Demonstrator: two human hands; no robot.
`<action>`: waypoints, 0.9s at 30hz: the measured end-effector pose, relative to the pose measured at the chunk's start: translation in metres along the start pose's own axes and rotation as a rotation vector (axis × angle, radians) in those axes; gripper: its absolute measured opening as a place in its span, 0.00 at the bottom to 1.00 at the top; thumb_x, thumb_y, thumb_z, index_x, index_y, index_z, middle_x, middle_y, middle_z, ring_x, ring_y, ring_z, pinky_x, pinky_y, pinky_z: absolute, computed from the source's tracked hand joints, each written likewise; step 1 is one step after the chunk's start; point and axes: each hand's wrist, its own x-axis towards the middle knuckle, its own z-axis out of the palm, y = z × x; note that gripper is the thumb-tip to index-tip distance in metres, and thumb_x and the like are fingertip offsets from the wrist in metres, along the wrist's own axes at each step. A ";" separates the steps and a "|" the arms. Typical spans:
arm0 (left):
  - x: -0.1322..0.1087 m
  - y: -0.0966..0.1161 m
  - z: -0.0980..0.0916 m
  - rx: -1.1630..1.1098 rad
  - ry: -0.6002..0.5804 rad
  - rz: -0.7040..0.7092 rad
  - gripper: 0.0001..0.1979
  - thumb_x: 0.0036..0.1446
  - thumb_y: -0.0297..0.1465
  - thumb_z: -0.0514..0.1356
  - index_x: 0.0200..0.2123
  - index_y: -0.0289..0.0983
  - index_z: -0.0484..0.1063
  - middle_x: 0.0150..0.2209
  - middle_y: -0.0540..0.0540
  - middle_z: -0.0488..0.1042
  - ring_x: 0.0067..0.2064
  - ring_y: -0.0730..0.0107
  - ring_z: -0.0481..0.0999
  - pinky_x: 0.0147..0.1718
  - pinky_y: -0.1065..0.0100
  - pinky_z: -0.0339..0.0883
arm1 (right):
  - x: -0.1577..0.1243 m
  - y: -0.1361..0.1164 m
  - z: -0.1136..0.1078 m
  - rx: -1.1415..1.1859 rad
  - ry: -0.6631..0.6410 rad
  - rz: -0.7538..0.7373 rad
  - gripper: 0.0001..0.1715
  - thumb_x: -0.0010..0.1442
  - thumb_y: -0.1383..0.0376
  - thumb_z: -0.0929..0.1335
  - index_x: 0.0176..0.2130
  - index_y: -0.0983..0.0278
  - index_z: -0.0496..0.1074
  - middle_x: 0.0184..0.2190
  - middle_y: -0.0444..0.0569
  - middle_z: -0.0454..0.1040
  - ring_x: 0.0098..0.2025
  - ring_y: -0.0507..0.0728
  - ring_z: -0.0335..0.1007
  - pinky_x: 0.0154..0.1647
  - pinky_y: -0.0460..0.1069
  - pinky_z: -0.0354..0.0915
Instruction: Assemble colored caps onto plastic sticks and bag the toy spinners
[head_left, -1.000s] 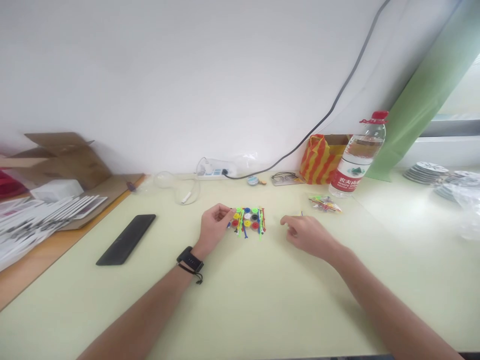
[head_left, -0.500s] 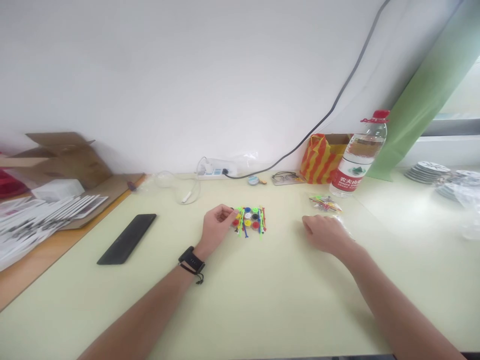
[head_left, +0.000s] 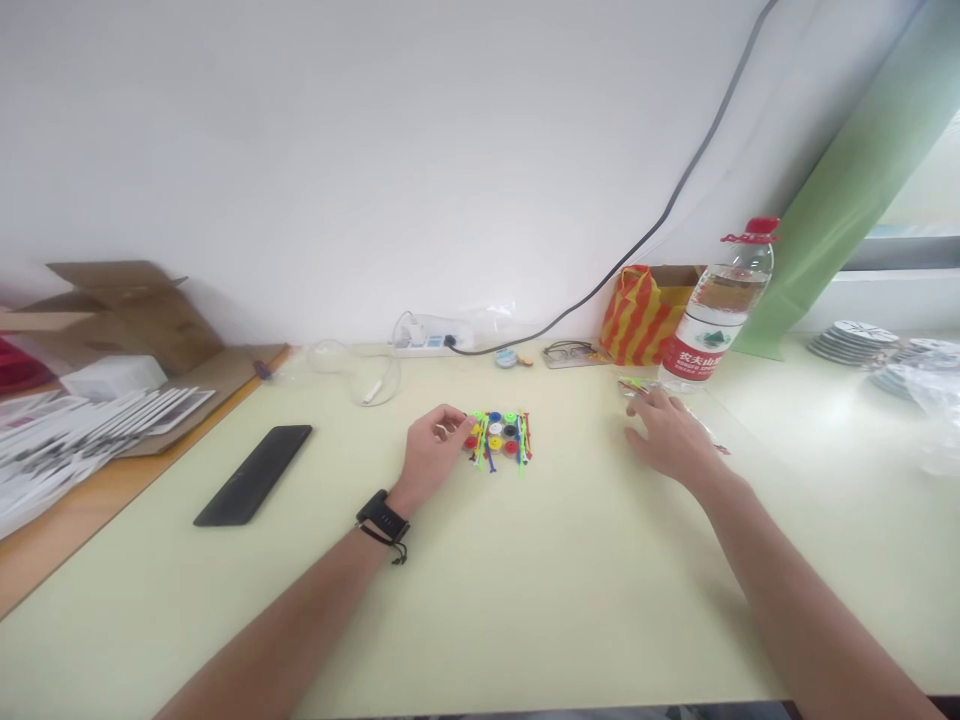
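Note:
A small flat set of coloured round discs and thin plastic sticks (head_left: pixel 496 441) lies on the table in front of me, red, yellow, blue, green, white and black. At its left edge my left hand (head_left: pixel 436 447) has its thumb and curled fingers closed on the rim; a watch is on that wrist. Further right, a clear packet of coloured sticks (head_left: pixel 634 385) is partly hidden by my right hand (head_left: pixel 666 430). That hand reaches over the packet with its fingers spread, thumb apart, seemingly gripping nothing.
A water bottle (head_left: pixel 716 310) and a striped bag (head_left: pixel 646 318) stand behind my right hand. Glasses (head_left: pixel 571 352) and a power strip (head_left: pixel 427 338) lie along the wall. A black flat case (head_left: pixel 255 475) is on the left, near papers (head_left: pixel 97 440). Stacked discs (head_left: pixel 855 342) sit at right.
My right hand has moved forward and slightly right onto the packet, and its fingers have opened out. The left hand stays at the edge of the coloured set.

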 end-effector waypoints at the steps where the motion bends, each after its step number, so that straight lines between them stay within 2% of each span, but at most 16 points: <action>1: 0.000 -0.001 0.000 0.036 0.003 0.019 0.10 0.59 0.38 0.66 0.33 0.38 0.76 0.33 0.48 0.78 0.32 0.70 0.73 0.30 0.69 0.64 | 0.000 -0.001 0.004 -0.002 0.052 -0.016 0.22 0.64 0.61 0.65 0.56 0.63 0.72 0.58 0.62 0.70 0.58 0.70 0.65 0.50 0.59 0.66; 3: 0.000 -0.002 0.001 0.086 -0.002 0.059 0.07 0.60 0.36 0.65 0.36 0.39 0.77 0.38 0.47 0.80 0.38 0.67 0.75 0.37 0.67 0.66 | 0.000 -0.004 0.012 -0.021 0.115 -0.053 0.29 0.66 0.58 0.64 0.64 0.61 0.66 0.65 0.61 0.65 0.64 0.72 0.59 0.58 0.64 0.63; 6: 0.000 -0.002 0.001 0.163 -0.006 0.104 0.06 0.60 0.35 0.64 0.38 0.41 0.78 0.42 0.47 0.80 0.45 0.62 0.76 0.43 0.64 0.68 | 0.000 -0.006 0.024 -0.045 0.086 -0.081 0.29 0.69 0.54 0.60 0.65 0.59 0.66 0.71 0.56 0.58 0.70 0.72 0.52 0.65 0.70 0.56; 9: 0.000 -0.004 0.000 0.247 0.026 0.108 0.07 0.61 0.36 0.64 0.41 0.42 0.77 0.46 0.46 0.79 0.51 0.58 0.74 0.46 0.60 0.69 | 0.001 -0.002 0.030 -0.044 0.033 -0.043 0.27 0.70 0.52 0.59 0.60 0.59 0.71 0.71 0.53 0.60 0.70 0.72 0.51 0.67 0.73 0.51; 11: 0.000 -0.008 -0.001 0.286 0.050 0.087 0.10 0.61 0.37 0.64 0.45 0.43 0.76 0.50 0.45 0.77 0.55 0.55 0.70 0.50 0.57 0.69 | 0.001 0.000 0.031 -0.043 0.031 0.004 0.27 0.69 0.52 0.59 0.58 0.60 0.72 0.70 0.54 0.61 0.70 0.74 0.51 0.67 0.77 0.47; 14: 0.001 -0.014 -0.002 0.323 0.047 0.060 0.13 0.63 0.38 0.63 0.50 0.43 0.75 0.54 0.44 0.75 0.61 0.52 0.66 0.57 0.52 0.66 | 0.002 0.000 0.029 -0.023 0.086 0.044 0.26 0.68 0.53 0.61 0.56 0.63 0.74 0.67 0.59 0.64 0.70 0.76 0.52 0.66 0.80 0.44; 16: 0.002 -0.017 -0.002 0.348 0.009 0.074 0.14 0.65 0.38 0.61 0.52 0.43 0.73 0.56 0.44 0.74 0.64 0.53 0.64 0.63 0.50 0.61 | 0.002 -0.005 0.027 0.024 0.160 0.021 0.25 0.67 0.54 0.63 0.55 0.64 0.75 0.66 0.61 0.66 0.69 0.77 0.52 0.67 0.79 0.46; 20: -0.001 -0.015 -0.002 0.405 -0.126 0.172 0.19 0.70 0.39 0.55 0.60 0.42 0.69 0.66 0.42 0.67 0.70 0.54 0.56 0.69 0.49 0.52 | -0.001 -0.027 0.022 0.235 0.280 -0.162 0.25 0.66 0.56 0.65 0.58 0.65 0.73 0.63 0.62 0.69 0.69 0.73 0.56 0.68 0.71 0.56; 24: -0.009 -0.007 -0.002 0.466 -0.331 0.263 0.26 0.72 0.43 0.52 0.70 0.46 0.60 0.74 0.46 0.54 0.76 0.53 0.45 0.72 0.48 0.49 | -0.016 -0.066 0.014 0.456 0.163 -0.429 0.31 0.70 0.55 0.64 0.68 0.60 0.64 0.66 0.57 0.68 0.70 0.67 0.58 0.69 0.65 0.60; 27: -0.014 -0.002 -0.001 0.523 -0.438 0.323 0.31 0.72 0.47 0.52 0.73 0.48 0.53 0.76 0.47 0.49 0.77 0.49 0.42 0.72 0.46 0.48 | -0.030 -0.095 0.010 0.536 0.068 -0.559 0.37 0.71 0.50 0.63 0.74 0.55 0.54 0.73 0.53 0.58 0.74 0.66 0.51 0.72 0.65 0.56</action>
